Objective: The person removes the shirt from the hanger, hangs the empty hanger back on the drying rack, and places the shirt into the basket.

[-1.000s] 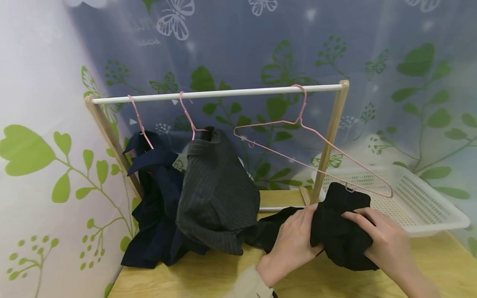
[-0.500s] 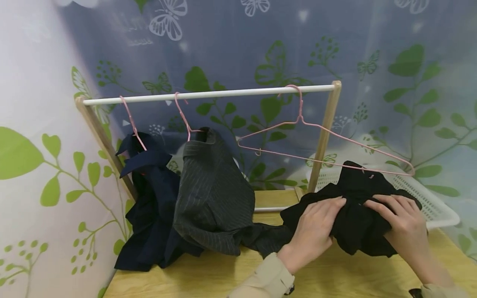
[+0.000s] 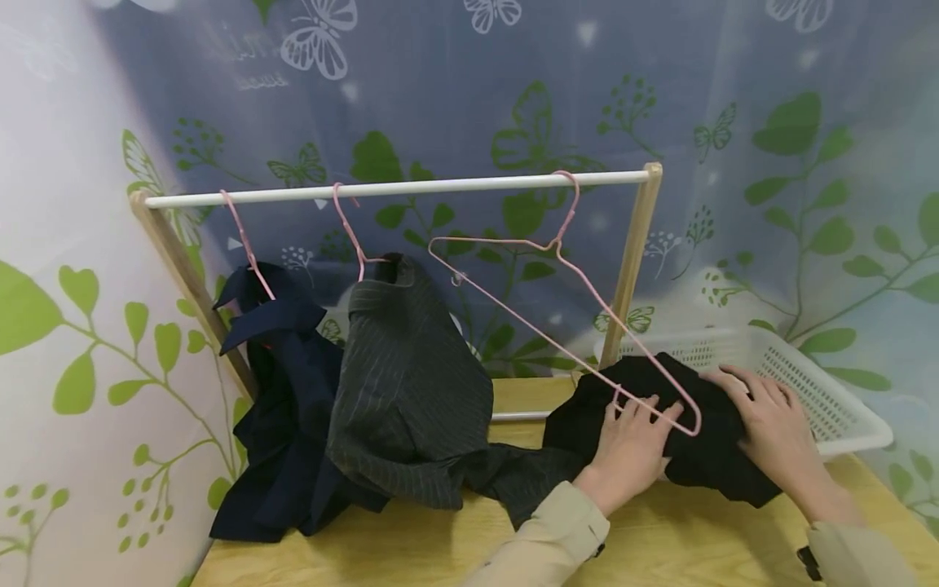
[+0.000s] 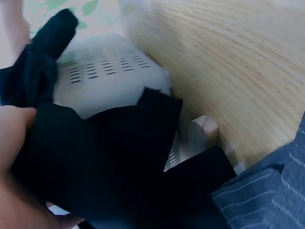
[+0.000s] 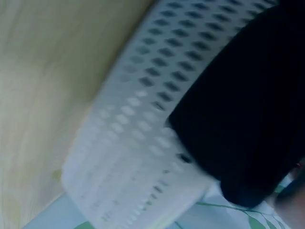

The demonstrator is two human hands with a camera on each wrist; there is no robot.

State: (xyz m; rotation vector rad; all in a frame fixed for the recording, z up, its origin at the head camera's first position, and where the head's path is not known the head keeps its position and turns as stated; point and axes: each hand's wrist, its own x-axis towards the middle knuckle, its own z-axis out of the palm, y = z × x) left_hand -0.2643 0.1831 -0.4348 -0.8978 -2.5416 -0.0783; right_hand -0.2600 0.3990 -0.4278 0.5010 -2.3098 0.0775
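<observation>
A black garment [image 3: 704, 456] is held up over the table's right side, its kind hidden by folds. My left hand [image 3: 632, 448] grips its left part, and in the left wrist view thumb and fingers lie around the dark cloth [image 4: 95, 157]. At its right edge my right hand [image 3: 778, 428] holds the garment with bent fingers. A bare pink wire hanger [image 3: 513, 308] hangs tilted from the rail, its lower right end in front of the garment and by my left fingers. In the right wrist view the black cloth [image 5: 238, 109] covers part of a basket.
A white rail [image 3: 440, 187] on wooden posts carries two more pink hangers, with a navy garment [image 3: 293, 408] and a grey pinstriped garment [image 3: 411, 391]. The white perforated basket [image 3: 829, 399] stands behind my right hand. Underneath is a wooden table [image 3: 425, 554].
The black garment was bunched up, then raised toward the hanger, and now spreads wider between my hands. The hanger swung level, then tipped down to the right. Both hands keep hold.
</observation>
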